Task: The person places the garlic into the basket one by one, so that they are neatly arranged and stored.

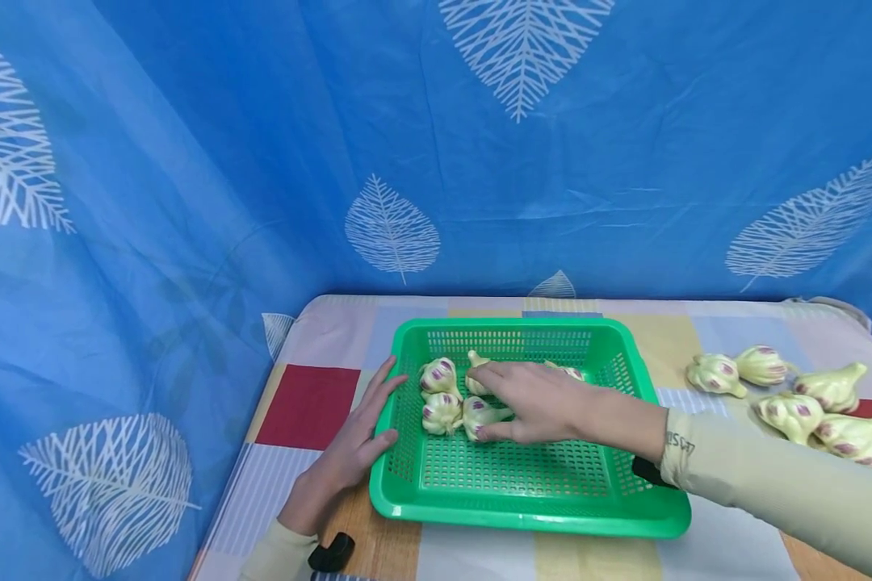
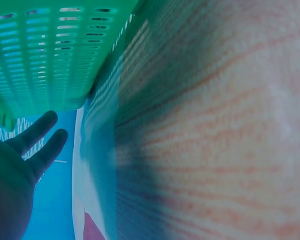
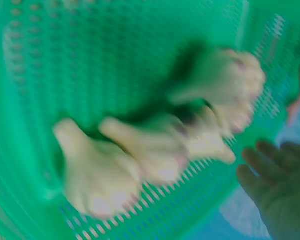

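Head: your left hand (image 1: 354, 440), fingers spread, beside the green basket (image 1: 530, 523); your right hand (image 1: 541, 399), fingers relaxed, over garlic bulbs (image 1: 442, 413) inside; five more on the bench (image 1: 312, 403). Left wrist: fingers straight. Right wrist: bulbs blurred, your hand holding none.

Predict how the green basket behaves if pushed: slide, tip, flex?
The green basket probably slides rather than tips: it's wide and shallow. Its perforated, plastic-looking build suggests light and slightly flexible. The rounded garlic bulbs inside may roll.

A blue curtain (image 1: 247, 105) with white leaf prints (image 1: 392, 226) spans nine through twelve to three o'clock, behind a patchwork-covered desk (image 1: 494, 557) at six, its brownish patches (image 1: 385, 537) seemingly wood.
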Motion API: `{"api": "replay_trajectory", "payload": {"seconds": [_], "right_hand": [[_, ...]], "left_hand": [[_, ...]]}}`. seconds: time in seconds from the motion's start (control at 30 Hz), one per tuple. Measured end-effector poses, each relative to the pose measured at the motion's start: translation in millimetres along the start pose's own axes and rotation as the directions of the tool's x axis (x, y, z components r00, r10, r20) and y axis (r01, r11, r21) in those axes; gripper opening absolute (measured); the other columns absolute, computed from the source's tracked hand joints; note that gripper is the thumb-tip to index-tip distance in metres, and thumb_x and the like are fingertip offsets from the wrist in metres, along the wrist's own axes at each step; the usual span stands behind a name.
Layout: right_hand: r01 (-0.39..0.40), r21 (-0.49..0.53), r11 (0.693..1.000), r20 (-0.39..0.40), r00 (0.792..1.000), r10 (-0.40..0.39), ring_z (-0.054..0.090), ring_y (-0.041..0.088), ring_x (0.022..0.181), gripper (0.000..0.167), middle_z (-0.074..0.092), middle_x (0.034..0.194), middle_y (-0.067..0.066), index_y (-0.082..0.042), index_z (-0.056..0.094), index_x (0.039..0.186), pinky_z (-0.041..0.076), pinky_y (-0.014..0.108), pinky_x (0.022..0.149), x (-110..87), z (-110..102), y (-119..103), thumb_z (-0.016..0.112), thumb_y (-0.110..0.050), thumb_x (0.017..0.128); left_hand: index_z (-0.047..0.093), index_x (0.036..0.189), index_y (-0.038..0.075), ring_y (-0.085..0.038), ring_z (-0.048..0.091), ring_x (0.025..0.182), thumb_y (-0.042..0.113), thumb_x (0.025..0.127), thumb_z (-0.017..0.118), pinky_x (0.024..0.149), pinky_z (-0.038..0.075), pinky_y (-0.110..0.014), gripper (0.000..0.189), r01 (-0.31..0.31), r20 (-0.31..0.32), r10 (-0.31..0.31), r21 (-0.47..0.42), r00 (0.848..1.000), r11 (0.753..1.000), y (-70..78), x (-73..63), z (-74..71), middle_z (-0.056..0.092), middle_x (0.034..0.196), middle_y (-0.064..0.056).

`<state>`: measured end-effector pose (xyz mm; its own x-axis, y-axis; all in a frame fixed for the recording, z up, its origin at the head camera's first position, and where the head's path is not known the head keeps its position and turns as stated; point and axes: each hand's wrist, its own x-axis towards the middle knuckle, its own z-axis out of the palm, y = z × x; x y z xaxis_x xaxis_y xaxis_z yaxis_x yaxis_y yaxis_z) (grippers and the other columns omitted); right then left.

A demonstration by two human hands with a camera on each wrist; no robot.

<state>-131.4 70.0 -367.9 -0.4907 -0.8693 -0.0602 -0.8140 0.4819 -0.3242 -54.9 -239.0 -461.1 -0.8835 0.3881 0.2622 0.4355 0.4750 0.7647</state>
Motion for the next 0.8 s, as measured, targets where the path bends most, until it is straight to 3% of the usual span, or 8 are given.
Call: {"api": "replay_trajectory", "payload": {"seconds": [0.13,0.23,0.47,0.63,0.8], "right_hand": [[0.011,-0.026,1.000,0.050,0.999,-0.010,0.038,0.030,0.143,0.093,0.043,0.155,0.012,-0.008,0.042,0.153,0.034,0.050,0.113,-2.8,-19,-1,0.049,-0.076,0.090],[0.019,-0.045,0.999,0.042,0.999,-0.018,0.031,0.029,0.147,0.096,0.037,0.160,0.008,-0.011,0.037,0.157,0.029,0.050,0.116,-7.6,-30,0,0.047,-0.079,0.088],[0.035,-0.064,0.997,-0.043,0.998,-0.038,0.025,0.029,0.150,0.091,0.033,0.162,0.004,-0.014,0.034,0.159,0.026,0.052,0.117,-26.8,-49,5,0.048,-0.074,0.092],[0.019,-0.106,0.994,-0.116,0.993,-0.032,0.025,0.033,0.149,0.086,0.034,0.161,0.005,-0.014,0.035,0.158,0.028,0.056,0.114,-48.2,-51,20,0.052,-0.068,0.093],[-0.008,-0.154,0.988,-0.169,0.985,-0.019,0.021,0.033,0.150,0.083,0.034,0.162,0.006,-0.013,0.035,0.158,0.022,0.056,0.117,-65.1,-52,34,0.057,-0.062,0.094]], "left_hand": [[0.030,0.157,0.005,-0.028,0.013,0.151,0.021,0.090,0.054,0.101,0.045,-0.059,0.073,-0.001,-0.004,0.001,0.001,1.000,1.000,-0.6,-1.2,0.7,0.006,0.169,-0.004],[0.029,0.157,0.005,-0.028,0.013,0.151,0.021,0.090,0.054,0.102,0.044,-0.060,0.073,0.000,-0.002,0.000,-0.002,1.000,1.000,-1.3,-1.4,1.6,0.006,0.169,-0.004],[0.029,0.157,0.006,-0.028,0.014,0.151,0.021,0.090,0.055,0.101,0.045,-0.058,0.074,0.000,-0.006,0.000,0.001,1.000,1.000,-3.4,-2.0,4.3,0.006,0.169,-0.004],[0.029,0.157,0.006,-0.028,0.014,0.151,0.019,0.090,0.055,0.100,0.048,-0.054,0.074,-0.002,0.000,0.002,0.002,1.000,1.000,-4.2,-1.4,6.1,0.006,0.169,-0.004],[0.029,0.157,0.007,-0.028,0.014,0.151,0.017,0.089,0.055,0.099,0.048,-0.054,0.074,-0.002,-0.011,0.002,-0.001,1.000,1.000,-6.0,-2.4,6.9,0.006,0.169,-0.003]]}}
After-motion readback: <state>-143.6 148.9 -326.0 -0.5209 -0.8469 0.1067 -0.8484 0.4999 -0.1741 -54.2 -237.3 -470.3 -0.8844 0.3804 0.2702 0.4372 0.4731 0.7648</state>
